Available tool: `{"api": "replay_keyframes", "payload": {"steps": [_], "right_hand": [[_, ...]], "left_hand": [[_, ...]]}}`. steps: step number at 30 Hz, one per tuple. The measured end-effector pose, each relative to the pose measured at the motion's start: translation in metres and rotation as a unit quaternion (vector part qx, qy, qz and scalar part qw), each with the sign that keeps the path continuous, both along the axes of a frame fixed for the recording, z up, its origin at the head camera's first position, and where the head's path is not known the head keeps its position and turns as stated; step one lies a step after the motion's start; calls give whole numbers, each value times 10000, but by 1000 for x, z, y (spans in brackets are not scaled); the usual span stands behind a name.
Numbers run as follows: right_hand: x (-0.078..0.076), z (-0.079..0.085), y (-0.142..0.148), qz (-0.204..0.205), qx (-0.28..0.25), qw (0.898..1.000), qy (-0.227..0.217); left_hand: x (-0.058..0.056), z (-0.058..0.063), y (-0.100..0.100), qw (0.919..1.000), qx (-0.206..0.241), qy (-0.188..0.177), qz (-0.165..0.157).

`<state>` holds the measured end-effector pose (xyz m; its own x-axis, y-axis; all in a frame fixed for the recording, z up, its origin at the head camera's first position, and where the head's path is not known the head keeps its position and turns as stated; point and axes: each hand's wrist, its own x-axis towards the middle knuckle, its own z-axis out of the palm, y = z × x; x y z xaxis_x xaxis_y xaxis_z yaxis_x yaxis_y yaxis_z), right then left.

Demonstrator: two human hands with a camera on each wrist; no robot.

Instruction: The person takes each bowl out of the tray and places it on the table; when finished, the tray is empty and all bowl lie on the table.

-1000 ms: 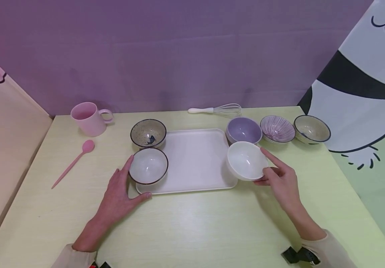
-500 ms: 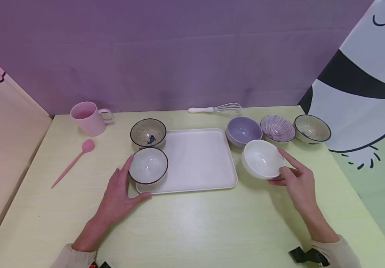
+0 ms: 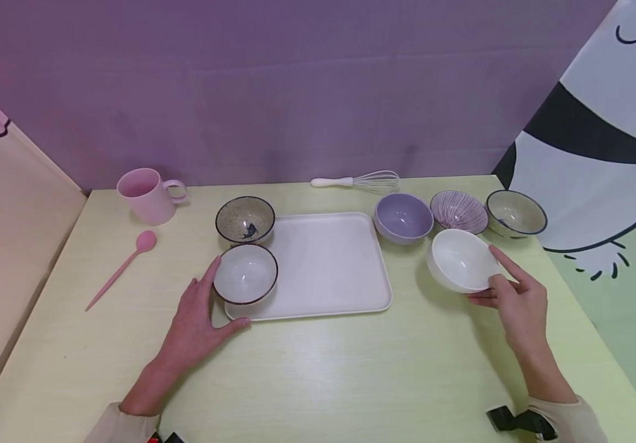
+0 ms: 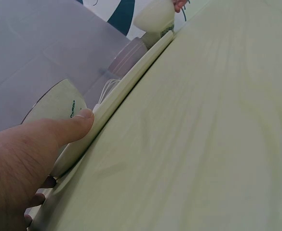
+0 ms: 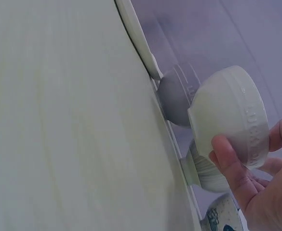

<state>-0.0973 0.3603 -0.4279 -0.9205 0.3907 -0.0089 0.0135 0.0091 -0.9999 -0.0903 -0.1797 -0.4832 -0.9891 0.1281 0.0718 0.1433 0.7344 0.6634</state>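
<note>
My right hand (image 3: pixel 523 304) grips a plain white bowl (image 3: pixel 462 258) by its right side, thumb on the outside near the rim. The bowl is held above the table, right of the tray; raised lettering shows on its wall in the right wrist view. My left hand (image 3: pixel 193 323) rests at the front left corner of a white rectangular tray (image 3: pixel 329 264), its fingers and thumb spread. Its thumb lies by the front edge and its index finger by a white dark-rimmed bowl (image 3: pixel 246 274) on the tray. Behind that stands a speckled brown bowl (image 3: pixel 245 220).
A purple bowl (image 3: pixel 403 218), a striped bowl (image 3: pixel 459 211) and a beige dark-rimmed bowl (image 3: pixel 515 212) line the back right. A whisk (image 3: pixel 357 181) lies at the back edge. A pink mug (image 3: pixel 149 197) and a pink spoon (image 3: pixel 124 267) are at the left.
My right hand has carried the white bowl rightward, from over the tray's right edge to beyond it. My left hand and the other bowls have stayed where they were.
</note>
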Motion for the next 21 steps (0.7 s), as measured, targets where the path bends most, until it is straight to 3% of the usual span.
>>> {"api": "replay_keyframes", "payload": {"steps": [21], "right_hand": [[-1,-1,43,-830,-500,9952,-101]], "left_hand": [[1,2,0,10000,6,-47,5]]}}
